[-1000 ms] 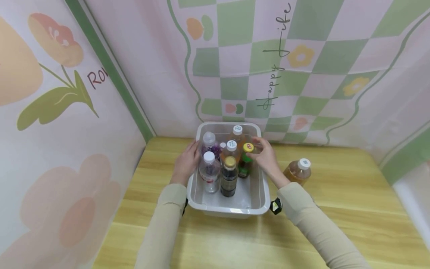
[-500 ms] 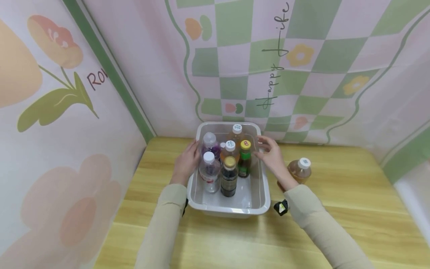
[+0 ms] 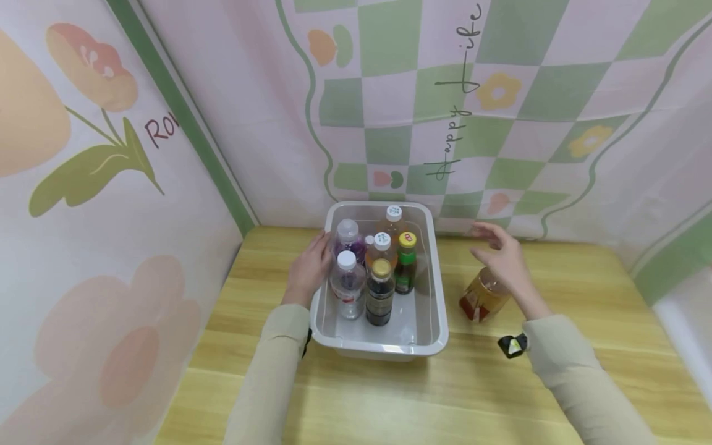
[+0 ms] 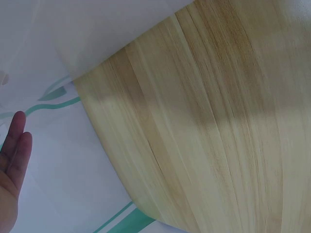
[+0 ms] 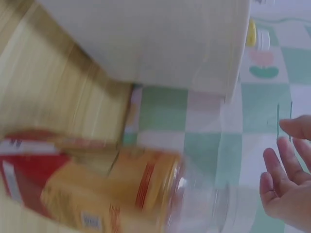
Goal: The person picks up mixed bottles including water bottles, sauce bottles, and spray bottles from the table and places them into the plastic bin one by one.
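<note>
A light grey plastic basin stands on the table with several upright bottles in it. Among them are a green-and-dark bottle with a yellow cap, a dark bottle with a gold cap and a clear bottle with a white cap. My left hand touches the basin's left side; in the left wrist view its visible fingers are straight. Over a bottle of amber drink, right of the basin, my right hand is spread and holds nothing. The hand hides that bottle's cap in the head view.
The wood-grain table extends in front of and to both sides of the basin. A checked fabric backdrop rises right behind it, and a flower-printed panel borders the left.
My right hand has let go of the yellow-capped bottle in the basin and moved right, over the amber drink bottle. The left hand has stayed at the basin.
</note>
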The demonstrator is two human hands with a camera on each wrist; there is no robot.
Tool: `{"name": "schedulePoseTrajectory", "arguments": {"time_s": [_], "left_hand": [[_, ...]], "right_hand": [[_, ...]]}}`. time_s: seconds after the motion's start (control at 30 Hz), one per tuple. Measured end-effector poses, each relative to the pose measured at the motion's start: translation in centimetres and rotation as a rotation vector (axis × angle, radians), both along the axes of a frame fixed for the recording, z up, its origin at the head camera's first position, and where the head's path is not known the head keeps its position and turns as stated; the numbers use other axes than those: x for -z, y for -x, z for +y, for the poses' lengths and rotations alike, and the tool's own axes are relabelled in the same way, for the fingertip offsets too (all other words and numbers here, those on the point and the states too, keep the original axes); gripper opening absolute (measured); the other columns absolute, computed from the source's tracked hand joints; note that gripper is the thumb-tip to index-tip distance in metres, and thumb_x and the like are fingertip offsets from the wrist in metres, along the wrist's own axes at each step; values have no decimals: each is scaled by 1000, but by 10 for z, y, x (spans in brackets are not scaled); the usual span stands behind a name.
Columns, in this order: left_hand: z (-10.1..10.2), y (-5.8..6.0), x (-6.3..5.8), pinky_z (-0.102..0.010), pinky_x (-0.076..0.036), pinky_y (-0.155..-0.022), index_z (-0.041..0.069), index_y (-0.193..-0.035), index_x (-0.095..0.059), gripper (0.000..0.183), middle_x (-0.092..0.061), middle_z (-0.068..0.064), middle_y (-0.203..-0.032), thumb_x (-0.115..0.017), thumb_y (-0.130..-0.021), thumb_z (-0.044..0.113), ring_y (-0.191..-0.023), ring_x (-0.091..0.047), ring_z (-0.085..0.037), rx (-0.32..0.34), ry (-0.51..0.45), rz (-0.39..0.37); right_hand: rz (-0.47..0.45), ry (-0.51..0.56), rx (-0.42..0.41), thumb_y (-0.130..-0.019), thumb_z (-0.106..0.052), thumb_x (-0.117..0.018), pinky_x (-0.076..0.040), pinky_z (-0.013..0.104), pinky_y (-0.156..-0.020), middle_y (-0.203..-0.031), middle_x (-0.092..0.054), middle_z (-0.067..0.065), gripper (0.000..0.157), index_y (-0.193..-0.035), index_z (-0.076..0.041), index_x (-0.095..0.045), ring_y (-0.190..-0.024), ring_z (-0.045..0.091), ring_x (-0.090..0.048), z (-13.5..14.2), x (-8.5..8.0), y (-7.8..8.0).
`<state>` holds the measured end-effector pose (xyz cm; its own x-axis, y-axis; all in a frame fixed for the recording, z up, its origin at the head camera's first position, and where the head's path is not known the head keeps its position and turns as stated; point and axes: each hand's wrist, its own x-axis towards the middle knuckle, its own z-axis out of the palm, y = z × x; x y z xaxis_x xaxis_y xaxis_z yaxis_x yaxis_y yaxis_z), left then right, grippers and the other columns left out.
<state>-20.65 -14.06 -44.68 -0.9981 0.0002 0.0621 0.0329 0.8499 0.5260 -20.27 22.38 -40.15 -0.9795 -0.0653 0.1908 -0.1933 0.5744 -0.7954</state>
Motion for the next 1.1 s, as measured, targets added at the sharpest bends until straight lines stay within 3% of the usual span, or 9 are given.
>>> {"name": "schedulePoseTrajectory", "arguments": {"time_s": [0.17,0.23,0.33,0.43,0.57,0.7,0.8,0.93,1.1], "left_hand": [[0,1,1,-49,-37,-111,21,-147,-39,49,-34,3,-156,-31,-101,35,-139,-40,-26,5,0,1],[0,1,1,-50,-38,-110,21,-147,-39,49,-34,3,-156,-31,-101,35,-139,-40,-26,6,-2,0],[-1,1,1,-49,-37,-111,22,-147,-39,48,-34,4,-156,-31,-101,35,-139,-40,-26,-1,-9,-1],[-1,1,2,-49,-37,-111,22,-147,-39,48,-34,4,-155,-31,-101,35,-139,-40,-26,-5,-9,2],[-1,2,3,-49,-38,-110,22,-147,-39,49,-35,3,-155,-31,-101,35,-139,-40,-26,-3,-2,5],[-1,2,3,-50,-39,-109,23,-147,-39,48,-35,3,-155,-31,-101,35,-138,-41,-27,-8,-6,-2],[-1,2,3,-49,-39,-109,24,-147,-39,48,-35,4,-155,-31,-100,35,-138,-41,-27,-9,-7,-2],[-1,2,4,-49,-39,-110,23,-146,-40,48,-37,2,-155,-32,-100,34,-138,-41,-26,-7,-6,9],[-1,2,5,-49,-38,-110,23,-146,-40,48,-37,1,-154,-32,-100,34,-138,-41,-26,-5,-9,15]], "right_hand": [[-24,-56,-31,-89,-11,-63,-37,57,-101,-111,-61,-11,53,-138,1,-45,-94,-23,-38,21,3,-4],[-40,-77,-49,-89,-12,-63,-38,56,-100,-110,-57,-17,53,-137,1,-45,-95,-22,-38,28,4,-6],[-56,-107,-77,-88,-9,-63,-41,50,-100,-118,-63,6,52,-136,3,-46,-96,-23,-37,36,7,-8],[-87,-120,-107,-86,-4,-62,-42,53,-100,-128,-54,31,53,-135,6,-45,-95,-23,-36,42,10,-9],[-165,-117,-149,-84,0,-62,-40,57,-101,-132,-48,34,61,-139,8,-38,-108,1,-50,49,12,-11],[-229,-113,-192,-80,5,-61,-50,26,-92,-136,-43,35,69,-142,9,-30,-122,46,-44,55,12,-12],[-249,-96,-202,-80,5,-61,-52,26,-88,-137,-40,36,73,-144,9,-26,-123,54,-41,59,13,-13],[-235,-96,-196,-81,4,-63,-52,52,-90,-136,-40,36,74,-144,9,-25,-121,57,-43,60,14,-15],[-225,-93,-176,-82,3,-63,-53,21,-80,-135,-41,35,74,-145,8,-24,-120,56,-44,60,14,-15]]}}
